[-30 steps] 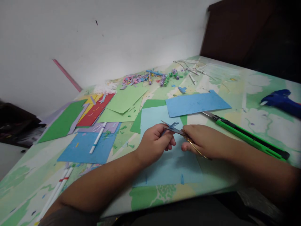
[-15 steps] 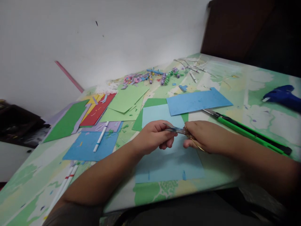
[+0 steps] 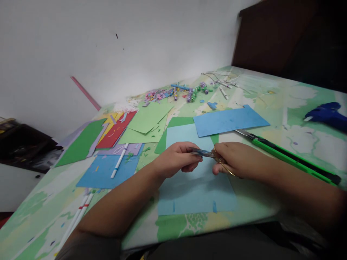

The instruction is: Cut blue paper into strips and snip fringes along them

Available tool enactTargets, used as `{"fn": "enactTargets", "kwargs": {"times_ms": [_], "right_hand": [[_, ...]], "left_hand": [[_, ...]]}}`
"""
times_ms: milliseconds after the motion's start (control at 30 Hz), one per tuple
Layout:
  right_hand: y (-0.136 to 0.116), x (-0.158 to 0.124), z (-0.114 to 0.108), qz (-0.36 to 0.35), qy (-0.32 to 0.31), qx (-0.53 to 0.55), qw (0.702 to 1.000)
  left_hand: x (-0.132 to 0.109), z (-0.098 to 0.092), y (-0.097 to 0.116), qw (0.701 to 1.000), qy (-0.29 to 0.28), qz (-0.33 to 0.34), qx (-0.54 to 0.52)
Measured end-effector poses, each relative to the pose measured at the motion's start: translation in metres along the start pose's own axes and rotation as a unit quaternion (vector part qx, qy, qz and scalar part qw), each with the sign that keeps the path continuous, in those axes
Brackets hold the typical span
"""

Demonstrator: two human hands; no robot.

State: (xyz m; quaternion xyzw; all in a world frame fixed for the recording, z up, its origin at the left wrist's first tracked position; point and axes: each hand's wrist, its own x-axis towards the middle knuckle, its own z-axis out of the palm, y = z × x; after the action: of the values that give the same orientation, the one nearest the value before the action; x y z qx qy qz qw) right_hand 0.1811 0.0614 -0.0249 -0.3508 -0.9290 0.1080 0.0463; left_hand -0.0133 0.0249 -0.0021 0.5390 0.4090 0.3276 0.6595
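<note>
My left hand (image 3: 176,159) is closed, pinching a small strip of blue paper (image 3: 199,152) between thumb and fingers. My right hand (image 3: 234,159) is closed round small gold-handled scissors (image 3: 217,159), whose blades meet the strip between the two hands. Both hands hover just above a light blue sheet (image 3: 195,180) lying on the green patterned table (image 3: 298,144) near its front edge.
A green utility knife (image 3: 287,157) lies right of my hands, a blue glue gun (image 3: 326,113) farther right. A darker blue sheet (image 3: 229,121), green, red and blue papers (image 3: 141,122), a white pen (image 3: 119,160) and curled scraps (image 3: 173,92) lie beyond. A white wall stands behind.
The scissor blades, open a second ago, have closed on the blue strip. My hands stay in about the same spot; the view has shifted slightly.
</note>
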Motion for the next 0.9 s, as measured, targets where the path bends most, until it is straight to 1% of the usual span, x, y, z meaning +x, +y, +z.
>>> {"fn": "enactTargets", "kwargs": {"times_ms": [67,200,400,700,900], "right_hand": [[0.001,0.001,-0.001,0.006,-0.008,0.031,0.999],[0.004,0.002,-0.002,0.022,-0.022,0.082,0.996],[0.000,0.002,0.001,0.045,-0.038,0.091,0.994],[-0.003,0.002,0.001,0.039,-0.031,0.080,0.996],[-0.007,0.000,0.000,0.045,-0.028,0.076,0.996]], "left_hand": [[0.002,0.000,0.000,1.000,0.011,0.003,-0.005],[0.006,0.004,-0.004,0.997,0.069,0.026,0.016],[0.009,0.014,-0.017,0.988,0.138,0.048,0.044],[0.003,0.019,-0.023,0.969,0.192,0.081,0.136],[0.000,0.022,-0.024,0.948,0.226,0.101,0.198]]}}
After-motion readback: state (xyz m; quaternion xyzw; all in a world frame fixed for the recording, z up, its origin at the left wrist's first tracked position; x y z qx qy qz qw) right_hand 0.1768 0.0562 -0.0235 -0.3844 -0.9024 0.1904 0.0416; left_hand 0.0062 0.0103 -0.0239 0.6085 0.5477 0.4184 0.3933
